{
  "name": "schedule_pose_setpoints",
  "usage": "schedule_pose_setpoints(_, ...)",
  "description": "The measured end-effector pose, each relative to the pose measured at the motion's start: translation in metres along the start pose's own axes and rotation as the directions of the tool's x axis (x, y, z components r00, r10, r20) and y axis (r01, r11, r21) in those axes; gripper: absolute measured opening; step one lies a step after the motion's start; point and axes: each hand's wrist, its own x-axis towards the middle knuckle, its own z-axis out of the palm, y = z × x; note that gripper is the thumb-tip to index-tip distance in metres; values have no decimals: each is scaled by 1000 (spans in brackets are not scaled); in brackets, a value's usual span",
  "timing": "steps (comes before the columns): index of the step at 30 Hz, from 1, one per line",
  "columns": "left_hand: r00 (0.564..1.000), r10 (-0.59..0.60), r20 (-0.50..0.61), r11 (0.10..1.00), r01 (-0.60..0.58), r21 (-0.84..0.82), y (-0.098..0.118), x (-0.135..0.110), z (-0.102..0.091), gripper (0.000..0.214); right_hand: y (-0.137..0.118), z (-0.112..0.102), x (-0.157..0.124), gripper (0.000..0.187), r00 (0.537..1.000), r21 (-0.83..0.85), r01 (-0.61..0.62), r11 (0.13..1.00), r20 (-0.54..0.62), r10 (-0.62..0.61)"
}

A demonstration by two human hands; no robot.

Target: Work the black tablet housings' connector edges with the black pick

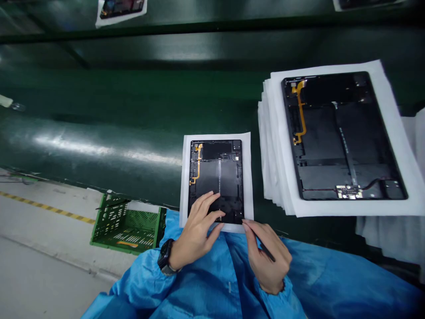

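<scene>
An opened black tablet housing (227, 177) lies on a white foam sheet (248, 177) at the near edge of the green worktop. Inside it are an orange flex cable (198, 164) and a dark ribbon running down the middle. My left hand (201, 223) rests with its fingers spread over the lower part of the housing, holding nothing. Pinched in my right hand (267, 254) is a slim black pen-like tool (267, 252), whose exact kind I cannot make out. The fingertips are at the housing's lower right corner; the tool's working end is hidden.
To the right, a second opened tablet housing (345, 137) lies on a stack of white foam sheets (279, 177). More sheets are beyond it. A green plastic crate (99, 221) stands below the worktop at left. Another device (121, 6) sits across the far ledge.
</scene>
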Motion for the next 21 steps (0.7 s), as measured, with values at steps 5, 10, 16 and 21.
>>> schedule_pose_setpoints(5,1000,-1,-11,1000,1,2,1,0,0,31,5,11,-9,46,992,-51,113,992,-42,-115)
schedule_pose_setpoints(10,1000,-2,4,1000,2,13,3,0,-2,30,12,26,-24,52,983,-130,147,981,-90,-159)
schedule_pose_setpoints(16,1000,-5,17,1000,5,12,1,-1,-2,27,11,31,-23,50,978,-122,151,981,-125,-166)
schedule_pose_setpoints(21,1000,-16,25,1000,16,0,1,-1,-2,25,3,19,-13,39,979,-109,134,985,-138,-148)
